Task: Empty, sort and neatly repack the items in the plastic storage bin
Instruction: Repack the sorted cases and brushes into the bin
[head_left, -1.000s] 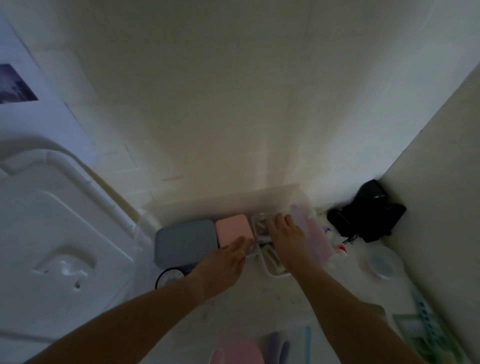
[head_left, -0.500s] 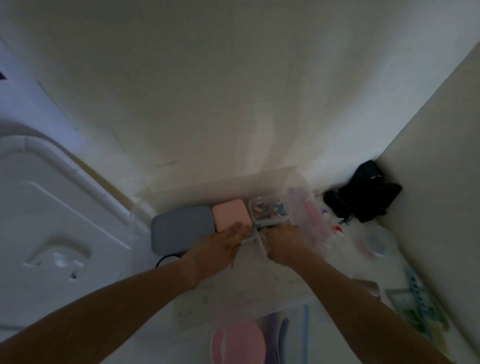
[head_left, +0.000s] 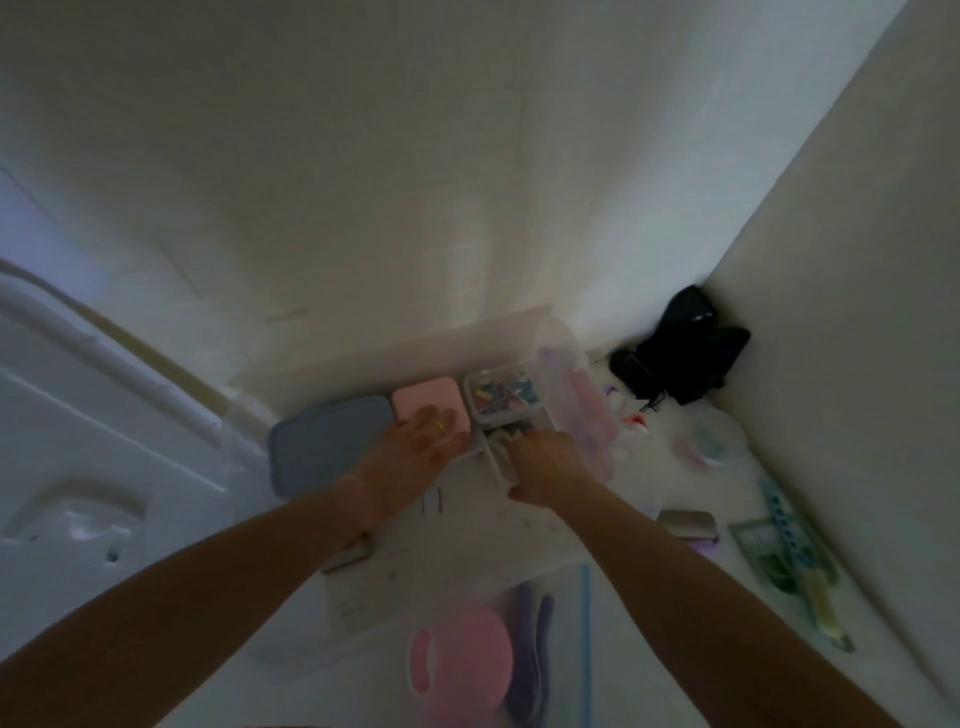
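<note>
Fingers of your left hand (head_left: 423, 441) are lying spread on the pink box (head_left: 428, 410); your right hand (head_left: 545, 462) is gripping the clear tray (head_left: 496, 457) at the bin's (head_left: 566, 338) far edge.

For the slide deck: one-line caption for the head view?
Left hand rests on pink case; right hand reaches the small clear box inside the plastic bin.

Clear plastic storage bin (head_left: 563, 338) looked thin, glossy, see-through. Just past the left fingertips (head_left: 431, 415), pink square matt plastic case (head_left: 428, 405) was smooth; beside it, grey rectangular matt case (head_left: 324, 441), also smooth. Beyond the right hand (head_left: 545, 465), small clear glossy plastic box (head_left: 501, 392) held mixed coloured bits, material unclear. Gold ring (head_left: 440, 427) on a left finger looked shiny metal. White moulded plastic lid (head_left: 78, 441) far left had a smooth, slight sheen. Black cloth-like bundle (head_left: 685, 348) looked matt.
</note>
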